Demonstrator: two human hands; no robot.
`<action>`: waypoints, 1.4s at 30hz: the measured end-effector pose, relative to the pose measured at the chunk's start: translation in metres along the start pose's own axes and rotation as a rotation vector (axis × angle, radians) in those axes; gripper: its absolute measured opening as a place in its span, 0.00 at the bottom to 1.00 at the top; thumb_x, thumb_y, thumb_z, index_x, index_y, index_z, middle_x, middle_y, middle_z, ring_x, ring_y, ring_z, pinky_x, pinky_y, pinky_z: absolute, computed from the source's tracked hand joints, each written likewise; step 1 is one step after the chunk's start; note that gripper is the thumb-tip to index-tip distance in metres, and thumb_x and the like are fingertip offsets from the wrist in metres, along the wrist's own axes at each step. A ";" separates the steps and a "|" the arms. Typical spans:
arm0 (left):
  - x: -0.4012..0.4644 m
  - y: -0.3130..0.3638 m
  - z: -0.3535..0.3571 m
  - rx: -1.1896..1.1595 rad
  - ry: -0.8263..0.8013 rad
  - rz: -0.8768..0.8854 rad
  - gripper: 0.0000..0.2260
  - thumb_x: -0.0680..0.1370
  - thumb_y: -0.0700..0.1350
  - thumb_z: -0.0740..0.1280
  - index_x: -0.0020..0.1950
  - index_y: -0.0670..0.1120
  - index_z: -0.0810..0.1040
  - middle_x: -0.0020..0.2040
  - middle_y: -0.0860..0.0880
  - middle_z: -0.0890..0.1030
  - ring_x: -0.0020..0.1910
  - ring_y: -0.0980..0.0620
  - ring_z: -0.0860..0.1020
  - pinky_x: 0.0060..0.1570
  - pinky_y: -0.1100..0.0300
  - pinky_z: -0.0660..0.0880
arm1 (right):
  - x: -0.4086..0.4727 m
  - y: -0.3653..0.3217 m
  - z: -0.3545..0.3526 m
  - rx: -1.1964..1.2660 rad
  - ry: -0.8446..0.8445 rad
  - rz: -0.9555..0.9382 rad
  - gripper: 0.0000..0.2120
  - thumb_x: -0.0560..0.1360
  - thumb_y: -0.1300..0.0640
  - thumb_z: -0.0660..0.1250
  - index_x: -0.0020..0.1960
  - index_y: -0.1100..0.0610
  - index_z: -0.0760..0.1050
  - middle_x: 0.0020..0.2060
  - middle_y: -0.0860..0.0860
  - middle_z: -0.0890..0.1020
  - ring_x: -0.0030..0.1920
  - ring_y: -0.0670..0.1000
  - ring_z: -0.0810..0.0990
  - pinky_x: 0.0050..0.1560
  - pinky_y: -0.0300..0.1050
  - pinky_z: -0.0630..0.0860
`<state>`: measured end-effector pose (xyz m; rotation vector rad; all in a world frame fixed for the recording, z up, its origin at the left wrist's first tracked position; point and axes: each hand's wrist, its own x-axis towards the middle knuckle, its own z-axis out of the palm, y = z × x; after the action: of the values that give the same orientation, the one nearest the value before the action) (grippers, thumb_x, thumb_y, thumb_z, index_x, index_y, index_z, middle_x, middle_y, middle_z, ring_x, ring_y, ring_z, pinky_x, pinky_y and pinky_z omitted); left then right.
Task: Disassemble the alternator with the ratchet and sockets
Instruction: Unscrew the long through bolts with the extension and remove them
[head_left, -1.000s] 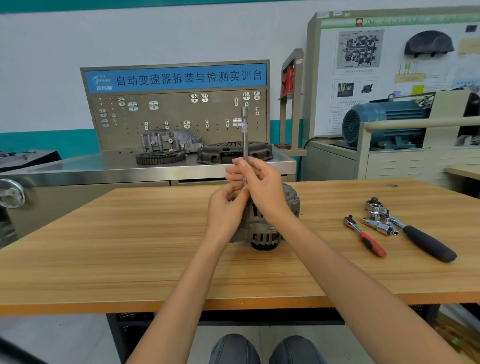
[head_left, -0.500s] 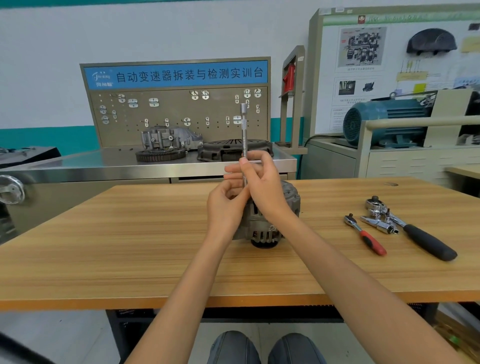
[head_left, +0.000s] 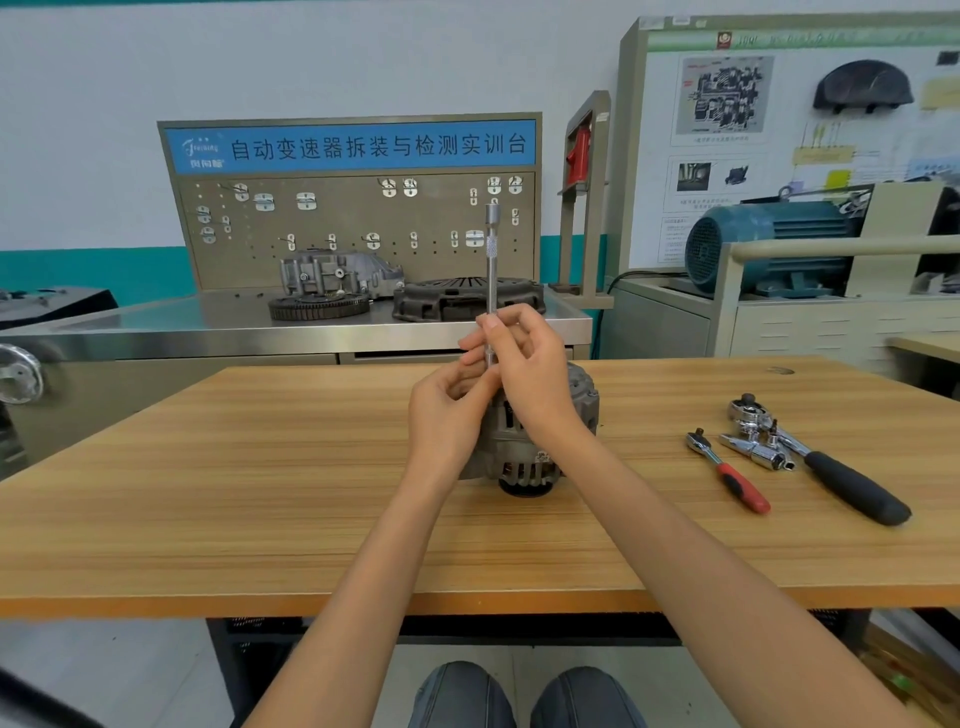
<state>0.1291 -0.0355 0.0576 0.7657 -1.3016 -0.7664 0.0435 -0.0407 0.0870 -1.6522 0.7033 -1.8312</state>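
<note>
Steel, slim and bright, the extension bar (head_left: 491, 280) stands upright between both grips above the alternator (head_left: 524, 447). The right hand (head_left: 530, 374) has thumb and fingers curled round the lower shaft, pinching it; the left hand (head_left: 447, 410) curls in just beneath, fingertips at the foot of the bar, though whether they grip the bar or something at its base is hidden by the hands. The bar's lower end, and whatever fastener it meets, cannot be seen.

The alternator sits on the wooden table (head_left: 208, 493), near the middle, largely behind the hands, with its slotted grey housing facing the camera. It looks like a dense cast-metal body, likely heavy and rigid, with smooth rounded sides that could roll or slip; the ribbed housing probably gives the surest hold, steadied with one hand while the other turns. The bar itself should be stiff and light, and its knurled band near the top is likely the best place for finger-spinning.

To the right on the table, well apart from the alternator, lie a red-handled ratchet (head_left: 727, 470), a black-handled ratchet (head_left: 826, 467) and loose chrome sockets (head_left: 758, 452) between them.
</note>
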 end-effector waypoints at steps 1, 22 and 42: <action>0.001 0.000 0.001 -0.001 0.018 -0.015 0.06 0.76 0.40 0.70 0.52 0.49 0.81 0.46 0.51 0.85 0.47 0.56 0.82 0.48 0.64 0.78 | 0.000 0.000 0.001 0.005 -0.004 0.006 0.06 0.80 0.63 0.60 0.50 0.64 0.73 0.37 0.52 0.81 0.34 0.44 0.80 0.36 0.36 0.78; -0.003 -0.001 0.001 0.015 -0.034 -0.005 0.07 0.79 0.42 0.65 0.50 0.51 0.82 0.42 0.58 0.85 0.44 0.64 0.81 0.40 0.73 0.74 | 0.001 0.001 0.001 -0.006 -0.015 -0.020 0.03 0.79 0.62 0.62 0.46 0.58 0.72 0.37 0.53 0.82 0.36 0.47 0.81 0.40 0.38 0.78; -0.001 -0.005 0.002 -0.056 -0.009 -0.059 0.07 0.79 0.44 0.65 0.54 0.48 0.82 0.46 0.52 0.85 0.47 0.60 0.82 0.43 0.69 0.75 | 0.001 0.001 0.002 0.007 -0.042 0.011 0.08 0.81 0.62 0.56 0.48 0.59 0.74 0.36 0.52 0.81 0.34 0.45 0.80 0.41 0.39 0.79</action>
<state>0.1272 -0.0371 0.0533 0.7595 -1.2652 -0.8513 0.0454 -0.0419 0.0871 -1.6741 0.6855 -1.7844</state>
